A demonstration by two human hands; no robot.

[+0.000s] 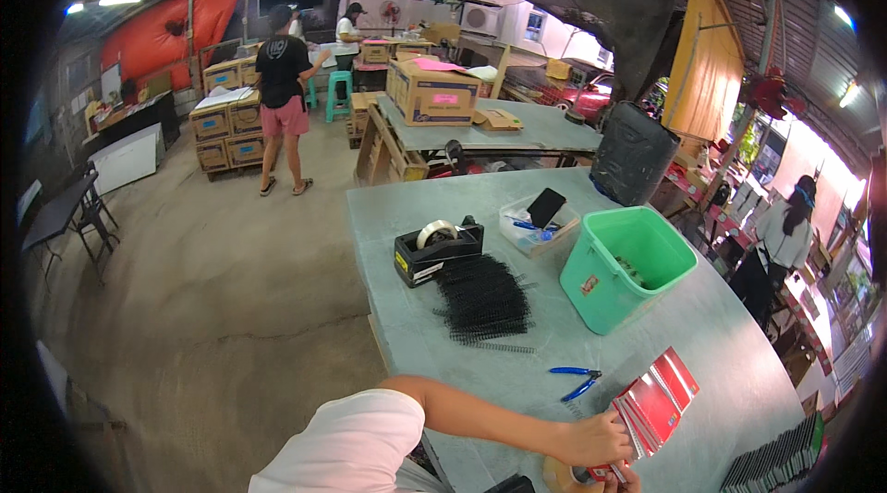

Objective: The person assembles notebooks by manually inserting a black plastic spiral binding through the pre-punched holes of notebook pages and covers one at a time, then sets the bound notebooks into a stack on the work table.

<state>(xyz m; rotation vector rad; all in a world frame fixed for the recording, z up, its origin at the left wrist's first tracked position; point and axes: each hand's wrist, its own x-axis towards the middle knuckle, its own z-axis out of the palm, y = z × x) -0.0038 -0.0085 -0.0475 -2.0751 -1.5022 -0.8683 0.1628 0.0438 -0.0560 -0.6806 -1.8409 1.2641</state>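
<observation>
The fanned red booklets sit near the front of the grey desk, spread like a hand of cards toward the right edge; the likeliest slip, as I judge it, is the fan sliding apart or skewing, since only its lower left corner is pinned and the rest lies loose on a smooth top; a nudge from the forearm could also push the blue-handled pliers, which lie just beside the fan, or drag the loose wire coil near them; the dark stack of finished booklets at the desk's right rim looks close enough to the edge to be knocked off by a careless sweep; the green bin and the pile of black binding coils stand well apart and seem out of harm's way

The left hand reaches across from the lower left, fingers curled down and closed on the near corner of the red booklets, gripping them against the desk; the right hand barely shows at the lower edge beneath the left, touching the same corner; whether it is clenched or loose I cannot tell, as the frame cuts it off
</observation>
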